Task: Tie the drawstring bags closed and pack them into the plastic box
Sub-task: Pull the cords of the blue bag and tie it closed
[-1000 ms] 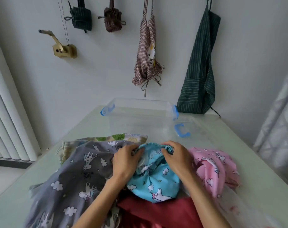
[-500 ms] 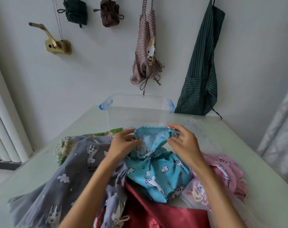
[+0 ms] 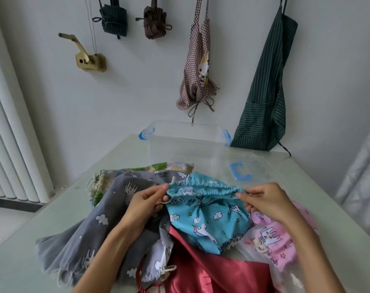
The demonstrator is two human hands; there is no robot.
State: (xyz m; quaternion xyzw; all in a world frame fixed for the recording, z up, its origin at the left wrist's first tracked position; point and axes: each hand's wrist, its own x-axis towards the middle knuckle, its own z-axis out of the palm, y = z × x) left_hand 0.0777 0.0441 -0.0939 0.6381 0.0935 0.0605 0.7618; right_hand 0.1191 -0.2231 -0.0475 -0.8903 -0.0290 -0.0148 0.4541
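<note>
- Head view: blue bag (image 3: pixel 209 218) held up over the cloth pile, near middle of the table (image 3: pixel 306 187), its gathered mouth stretched flat between both hands.
- Left hand (image 3: pixel 146 203) pinches the left end of the mouth hem, fingers curled; a loop of pale cord (image 3: pixel 165 200) shows just under the thumb. Whether the cord itself is in the pinch, hard to tell.
- Right hand (image 3: pixel 262 199) pinches the right end of the hem, fingers curled round the fabric edge.
- Against half a second ago: hands have drawn apart, the mouth is now pulled out wide and ruched rather than bunched; the bag hangs lower in front.
- Grey bag (image 3: pixel 99 220) lies left of it, under the left forearm; pink bag (image 3: pixel 283 240) right, under the right wrist; red cloth (image 3: pixel 218 271) nearest the person.
- Plastic box (image 3: pixel 186 142), clear with blue clips, stands at the table's far edge, well apart from the hands; nothing visible in it. Its lid (image 3: pixel 249 166) lies just beside it to the right.
- Aprons (image 3: pixel 266 92) hang on the wall behind.
</note>
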